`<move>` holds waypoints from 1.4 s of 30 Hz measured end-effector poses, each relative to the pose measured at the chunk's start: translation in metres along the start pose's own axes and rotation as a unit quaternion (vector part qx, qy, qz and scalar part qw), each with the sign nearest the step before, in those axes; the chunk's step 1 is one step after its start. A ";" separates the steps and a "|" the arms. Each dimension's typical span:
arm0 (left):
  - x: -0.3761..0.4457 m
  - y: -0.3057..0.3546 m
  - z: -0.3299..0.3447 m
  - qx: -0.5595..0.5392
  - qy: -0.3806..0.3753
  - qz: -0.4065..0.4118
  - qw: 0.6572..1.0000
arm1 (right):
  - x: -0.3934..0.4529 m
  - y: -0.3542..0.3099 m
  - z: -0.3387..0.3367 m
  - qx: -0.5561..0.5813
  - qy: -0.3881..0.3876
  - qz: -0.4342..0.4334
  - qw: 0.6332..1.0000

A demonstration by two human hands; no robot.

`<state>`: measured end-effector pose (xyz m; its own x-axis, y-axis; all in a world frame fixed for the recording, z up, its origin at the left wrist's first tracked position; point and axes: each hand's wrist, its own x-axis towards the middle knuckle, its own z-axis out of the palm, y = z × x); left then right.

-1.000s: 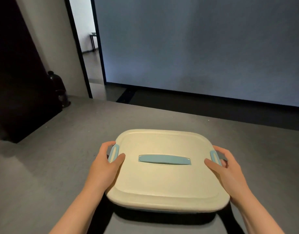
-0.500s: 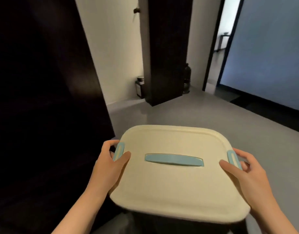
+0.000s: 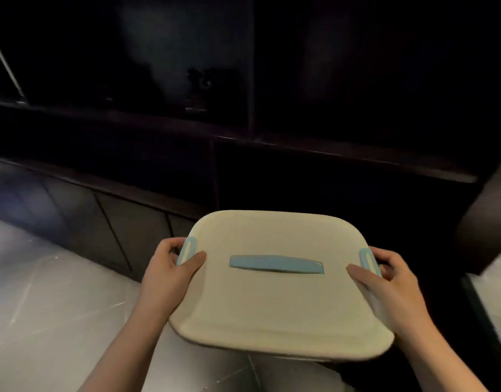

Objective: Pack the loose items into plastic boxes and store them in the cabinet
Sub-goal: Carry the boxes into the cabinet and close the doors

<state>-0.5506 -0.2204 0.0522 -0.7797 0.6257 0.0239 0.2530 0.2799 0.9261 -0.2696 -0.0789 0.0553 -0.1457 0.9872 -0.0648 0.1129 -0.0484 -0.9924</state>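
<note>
box (image 3: 274, 301) held off the floor — both hands gripping its side clips.

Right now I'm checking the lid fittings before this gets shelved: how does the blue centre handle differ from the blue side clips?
The centre handle is one long bar lying flat across the cream lid; the side clips are two short loops at the lid's left and right edges. The centre handle is untouched, while the left hand and right hand each grip beside a clip. They share the same pale blue.
</note>
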 end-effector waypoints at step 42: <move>0.312 -0.261 -0.543 0.014 0.520 -0.275 0.809 | 0.037 -0.080 0.955 -0.133 -0.578 -0.121 0.796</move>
<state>-1.1708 -0.4940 0.0223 -0.8356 -0.5447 -0.0712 -0.2935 0.3331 0.8961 -1.2224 -0.1834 0.0322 -0.9844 0.1561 -0.0807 0.1261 0.3076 -0.9431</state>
